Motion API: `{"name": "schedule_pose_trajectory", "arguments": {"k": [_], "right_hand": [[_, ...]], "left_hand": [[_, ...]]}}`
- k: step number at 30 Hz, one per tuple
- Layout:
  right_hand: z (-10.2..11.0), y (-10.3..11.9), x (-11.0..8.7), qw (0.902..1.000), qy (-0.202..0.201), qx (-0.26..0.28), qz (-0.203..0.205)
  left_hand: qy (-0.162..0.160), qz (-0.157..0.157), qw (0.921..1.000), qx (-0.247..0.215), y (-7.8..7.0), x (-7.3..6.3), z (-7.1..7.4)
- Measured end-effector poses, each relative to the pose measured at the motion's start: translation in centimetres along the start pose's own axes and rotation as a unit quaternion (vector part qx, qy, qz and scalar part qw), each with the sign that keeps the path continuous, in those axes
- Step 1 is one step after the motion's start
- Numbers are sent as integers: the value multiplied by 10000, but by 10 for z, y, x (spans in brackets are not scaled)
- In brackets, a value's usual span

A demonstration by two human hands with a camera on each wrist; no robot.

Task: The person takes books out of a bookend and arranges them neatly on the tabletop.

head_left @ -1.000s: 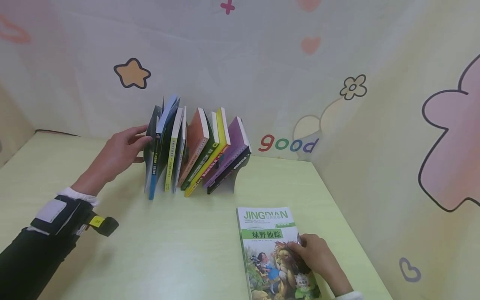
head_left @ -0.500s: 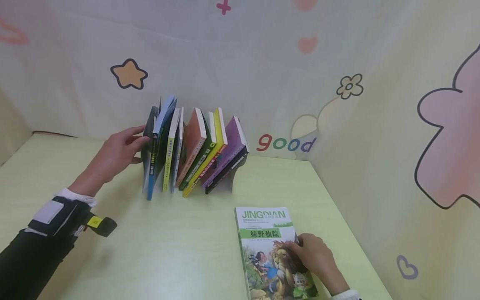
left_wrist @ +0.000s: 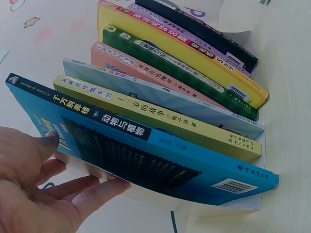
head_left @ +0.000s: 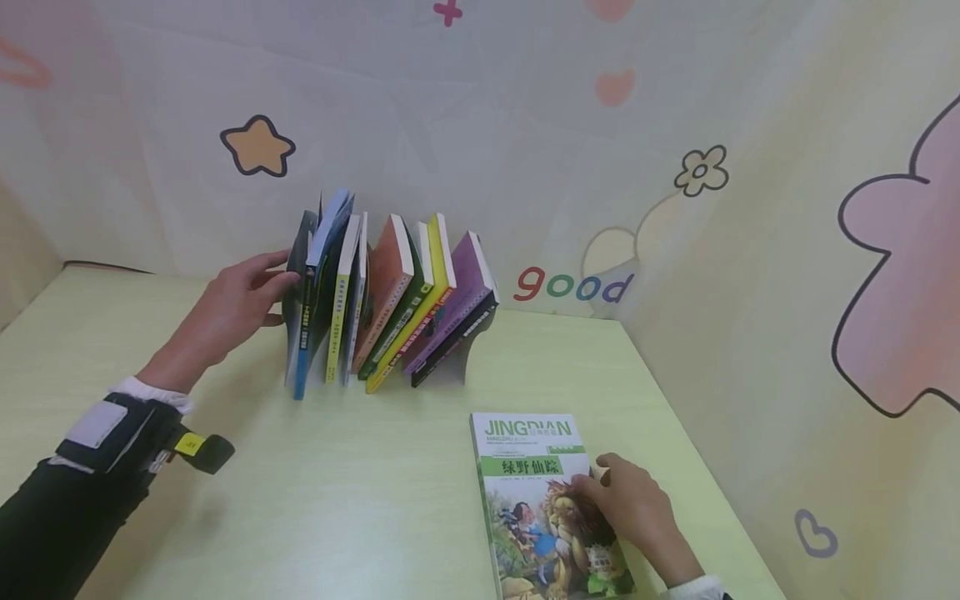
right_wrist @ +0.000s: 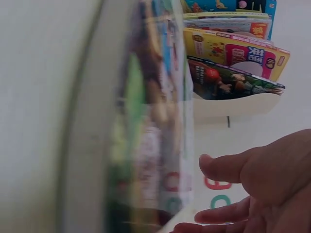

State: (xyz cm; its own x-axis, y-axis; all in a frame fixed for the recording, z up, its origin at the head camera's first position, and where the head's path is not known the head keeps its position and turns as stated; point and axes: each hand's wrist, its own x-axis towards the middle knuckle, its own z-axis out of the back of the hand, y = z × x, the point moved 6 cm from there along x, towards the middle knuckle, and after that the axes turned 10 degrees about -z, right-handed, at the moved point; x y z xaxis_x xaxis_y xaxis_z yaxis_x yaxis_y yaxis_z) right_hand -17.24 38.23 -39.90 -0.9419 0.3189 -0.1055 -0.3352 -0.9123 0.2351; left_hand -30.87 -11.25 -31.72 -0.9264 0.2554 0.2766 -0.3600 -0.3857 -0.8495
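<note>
In the head view my left hand (head_left: 232, 312) is at the left end of a row of books, its fingers by the dark end plate (head_left: 298, 267). The left wrist view shows its thumb at the blue book's (left_wrist: 126, 131) upper corner and its fingers extended along the lower side. My right hand (head_left: 633, 508) is at the right edge of a paperback (head_left: 525, 517) with a lion and a girl on its cover, lying flat on the table. In the right wrist view that hand's thumb (right_wrist: 228, 167) and fingers are spread, with a gap before the blurred cover.
Yellow (head_left: 416, 333), green, orange and purple books lean to the right in the row, ending with a black one (head_left: 456, 343). The pale table (head_left: 337, 500) meets a patterned cloth wall (head_left: 525, 167) at the back and another wall at the right.
My right hand's index finger has lifted off the paperback's edge, and the hand has loosened and shifted slightly. The left hand and the books stay where they were.
</note>
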Motion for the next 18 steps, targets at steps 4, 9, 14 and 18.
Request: {"name": "schedule_pose_trajectory", "arguments": {"k": [4, 9, 14, 18], "right_hand": [[20, 9, 0, 9995, -150, 89, 249], [52, 27, 2, 9967, -530, 181, 594], [80, 50, 3, 9913, -845, 493, 878], [98, 72, 5, 9871, -1041, 725, 972]], "left_hand": [[-32, 11, 10000, -15, 1, 0, 1], [-49, 41, 10000, -56, 2, -1, 1], [-46, 71, 9999, -92, 2, 0, 0], [-81, 80, 9999, -89, 1, 0, 0]]}}
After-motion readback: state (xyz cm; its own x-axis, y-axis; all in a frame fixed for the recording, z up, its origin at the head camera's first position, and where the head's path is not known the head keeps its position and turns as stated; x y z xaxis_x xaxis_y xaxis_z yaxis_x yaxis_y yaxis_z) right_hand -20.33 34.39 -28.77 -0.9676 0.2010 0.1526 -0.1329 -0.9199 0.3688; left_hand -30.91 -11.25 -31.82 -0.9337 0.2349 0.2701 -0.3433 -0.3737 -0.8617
